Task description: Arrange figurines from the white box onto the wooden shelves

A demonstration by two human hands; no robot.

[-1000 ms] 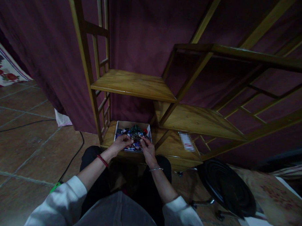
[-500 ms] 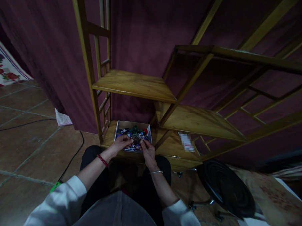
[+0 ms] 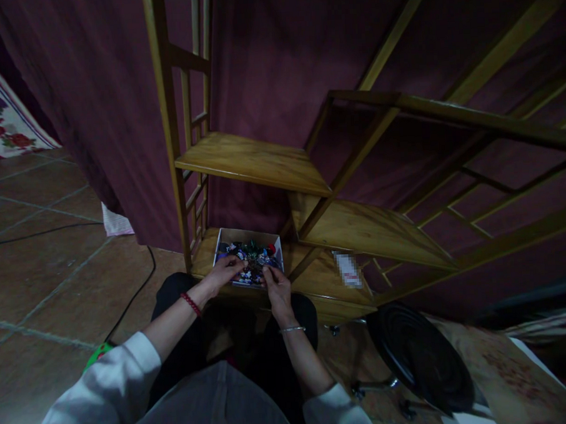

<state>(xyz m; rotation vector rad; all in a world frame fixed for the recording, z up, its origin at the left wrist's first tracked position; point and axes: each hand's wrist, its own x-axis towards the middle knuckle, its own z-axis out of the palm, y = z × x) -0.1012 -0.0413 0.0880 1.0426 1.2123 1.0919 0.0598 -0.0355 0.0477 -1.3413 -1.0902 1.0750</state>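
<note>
A white open box (image 3: 279, 243) stands on the low wooden shelf, filled with a jumble of small dark, blue, green and red items (image 3: 251, 246). Over its near part, my left hand (image 3: 225, 271) reaches in from the left with thumb and fingers pinched together. From the right, my right hand (image 3: 277, 284) is closed in a similar pinch at the box's near right corner. Something small and dark seems to lie between the fingertips of both hands, too dim and tiny to name. My fingers hide part of the contents.
Wooden shelf boards (image 3: 252, 156) and slanted bars rise above the box before a maroon curtain (image 3: 258, 69). A blurred-out white packet (image 3: 347, 270) lies on the low shelf. Right of my legs is a round black stool (image 3: 420, 356); a cable (image 3: 136, 293) crosses the tiled floor.
Both hands stay pinched over the box, with only slight finger movement. The whole view has shifted a little.
</note>
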